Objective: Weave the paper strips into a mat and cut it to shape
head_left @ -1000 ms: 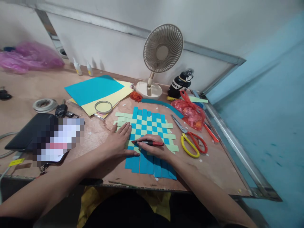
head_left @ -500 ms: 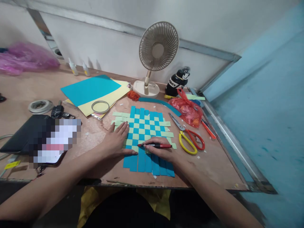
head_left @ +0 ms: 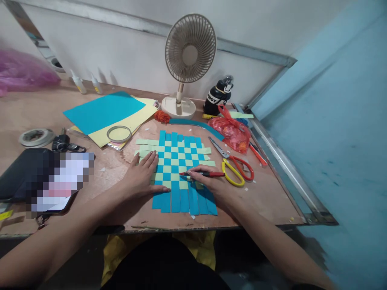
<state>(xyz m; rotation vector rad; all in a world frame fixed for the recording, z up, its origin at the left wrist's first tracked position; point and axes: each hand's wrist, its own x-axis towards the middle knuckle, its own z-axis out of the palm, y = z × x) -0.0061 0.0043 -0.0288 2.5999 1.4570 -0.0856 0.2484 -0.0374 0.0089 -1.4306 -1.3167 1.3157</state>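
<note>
- Head view, the left hand (head_left: 140,178): it is pressing flat on the left part of the woven paper mat (head_left: 178,169), its fingers (head_left: 148,159) spreading wide and holding nothing.
- The right hand (head_left: 210,184): it is resting on the mat's right part, its fingers (head_left: 196,174) closing narrowly around a red-and-black marker (head_left: 205,174).
- The marker: its long axis is lying almost level across the mat, with the tip pointing to 9 o'clock, toward the left hand. I cannot tell whether the tip is touching the paper.
- The mat: it is lying flat at the middle of the plywood desk (head_left: 266,193), just in front of the person. Its blue strips are running along the 12-to-6 axis, and their long ends are reaching toward 6 o'clock. Its pale green strips are crossing along the 3-to-9 axis.
- Around the mat: a curved blue paper strip (head_left: 196,125) is lying at 12 o'clock, and a red plastic bag (head_left: 229,133) is sitting at 2 o'clock. Yellow-and-red-handled scissors (head_left: 231,163) are lying at 3 o'clock, with the blades pointing toward 11 o'clock.
- Farther off: a turquoise card (head_left: 102,112) is lying over a pale yellow card (head_left: 121,125) at 10 o'clock, and a desk fan (head_left: 190,48) is standing at 12 o'clock.
</note>
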